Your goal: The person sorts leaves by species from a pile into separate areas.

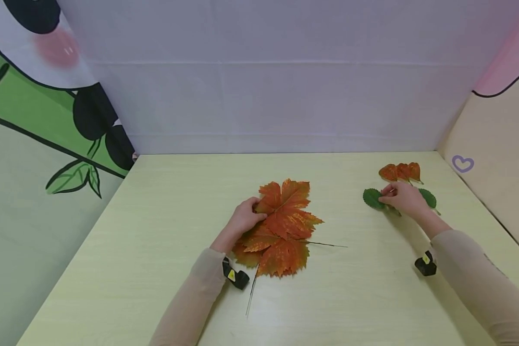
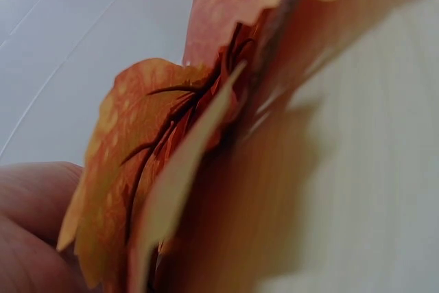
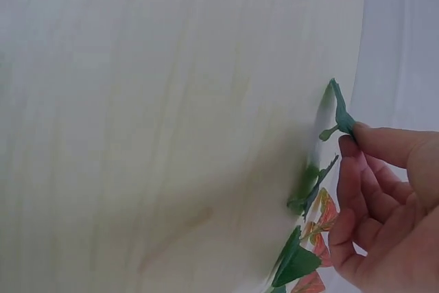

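Observation:
Large orange-red artificial maple leaves (image 1: 285, 250) with thin dark stems lie overlapping mid-table. My left hand (image 1: 245, 216) grips the upper leaf by its left edge, thumb on one side and fingers hidden behind. In the left wrist view, the leaf (image 2: 137, 149) bends up from the table, its dark veins showing. At the right of the table my right hand (image 1: 404, 197) pinches a small green leaf (image 1: 373, 198) between thumb and index finger. The right wrist view has this green leaf (image 3: 343, 114) edge-on, with other green leaves (image 3: 296, 262) below it.
Behind the right hand lies a row of small orange leaves (image 1: 400, 172). Another green leaf (image 1: 428, 198) shows just right of that hand. A pale backdrop (image 1: 285, 105) rises along the table's far edge, with printed panels (image 1: 497, 144) at the sides.

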`<state>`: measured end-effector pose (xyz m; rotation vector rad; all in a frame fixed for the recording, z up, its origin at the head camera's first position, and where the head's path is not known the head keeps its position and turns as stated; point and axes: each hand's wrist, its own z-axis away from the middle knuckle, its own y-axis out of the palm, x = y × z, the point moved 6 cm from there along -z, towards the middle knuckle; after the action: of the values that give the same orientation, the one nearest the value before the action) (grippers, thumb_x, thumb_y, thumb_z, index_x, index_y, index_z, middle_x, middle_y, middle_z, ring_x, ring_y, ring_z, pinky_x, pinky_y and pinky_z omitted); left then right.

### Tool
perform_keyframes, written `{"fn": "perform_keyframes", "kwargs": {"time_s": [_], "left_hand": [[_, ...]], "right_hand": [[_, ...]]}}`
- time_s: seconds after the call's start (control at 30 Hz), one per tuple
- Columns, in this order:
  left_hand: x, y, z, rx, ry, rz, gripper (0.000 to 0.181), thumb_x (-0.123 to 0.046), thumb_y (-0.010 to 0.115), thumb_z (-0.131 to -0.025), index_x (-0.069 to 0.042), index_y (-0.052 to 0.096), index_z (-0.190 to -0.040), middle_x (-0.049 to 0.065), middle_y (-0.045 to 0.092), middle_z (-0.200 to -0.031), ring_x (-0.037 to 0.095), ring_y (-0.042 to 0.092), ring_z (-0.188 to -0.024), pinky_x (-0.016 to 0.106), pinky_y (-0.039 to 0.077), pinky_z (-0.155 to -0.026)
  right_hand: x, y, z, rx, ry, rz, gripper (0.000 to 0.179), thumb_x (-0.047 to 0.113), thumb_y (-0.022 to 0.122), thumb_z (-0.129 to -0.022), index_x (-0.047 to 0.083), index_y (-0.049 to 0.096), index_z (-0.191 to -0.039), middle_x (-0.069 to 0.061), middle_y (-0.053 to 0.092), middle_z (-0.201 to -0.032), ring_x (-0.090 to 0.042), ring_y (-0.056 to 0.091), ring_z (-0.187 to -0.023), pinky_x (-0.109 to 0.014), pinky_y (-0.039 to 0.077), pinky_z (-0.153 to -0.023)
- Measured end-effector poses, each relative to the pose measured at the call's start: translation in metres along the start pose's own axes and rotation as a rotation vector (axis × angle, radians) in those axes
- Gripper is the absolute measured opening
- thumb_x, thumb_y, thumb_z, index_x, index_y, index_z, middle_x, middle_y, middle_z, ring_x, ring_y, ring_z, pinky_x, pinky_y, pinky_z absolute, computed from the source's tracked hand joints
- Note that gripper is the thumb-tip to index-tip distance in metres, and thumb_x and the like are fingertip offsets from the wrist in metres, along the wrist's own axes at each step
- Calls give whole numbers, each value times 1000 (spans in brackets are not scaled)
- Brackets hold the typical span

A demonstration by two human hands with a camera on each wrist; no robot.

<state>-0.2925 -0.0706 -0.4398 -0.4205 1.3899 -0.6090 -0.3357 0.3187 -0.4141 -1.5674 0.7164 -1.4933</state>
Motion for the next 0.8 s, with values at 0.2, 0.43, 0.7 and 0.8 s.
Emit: {"fn": "perform_keyframes", "kwargs": {"time_s": [0.2, 0.43, 0.7, 0.8], "left_hand": [[0, 0, 0, 2, 9, -4, 36, -14, 62, -84, -5, 53, -117, 11, 59, -110, 25, 54, -94, 39, 44, -82], [0, 1, -1, -1, 3, -6, 36, -15, 63, -83, -6, 53, -117, 11, 59, -110, 25, 54, -94, 38, 44, -82], [3, 0, -3, 1, 1, -7, 35, -15, 62, -84, -5, 53, -116, 11, 59, -109, 24, 54, -93, 38, 44, -80], [3, -1, -2, 2, 8, 4, 34, -16, 61, -84, -5, 54, -116, 11, 59, -109, 24, 55, -92, 38, 44, -80]], "right_hand": [[-3, 1, 1, -24, 41, 21, 32, 27, 63, -83, 0, 59, -98, -16, 62, -91, -26, 57, -78, -31, 40, -60], [-3, 2, 3, -40, 40, 38, 32, 29, 63, -84, 1, 59, -97, -14, 63, -88, -25, 57, -76, -30, 39, -58], [13, 2, 6, -52, 12, 34, 28, 27, 61, -85, 2, 59, -96, -12, 62, -87, -25, 56, -77, -34, 39, -63], [22, 4, 6, -48, 2, 24, 26, 27, 61, -85, 3, 59, -96, -11, 62, -87, -24, 56, -77, -34, 40, -64]]}}
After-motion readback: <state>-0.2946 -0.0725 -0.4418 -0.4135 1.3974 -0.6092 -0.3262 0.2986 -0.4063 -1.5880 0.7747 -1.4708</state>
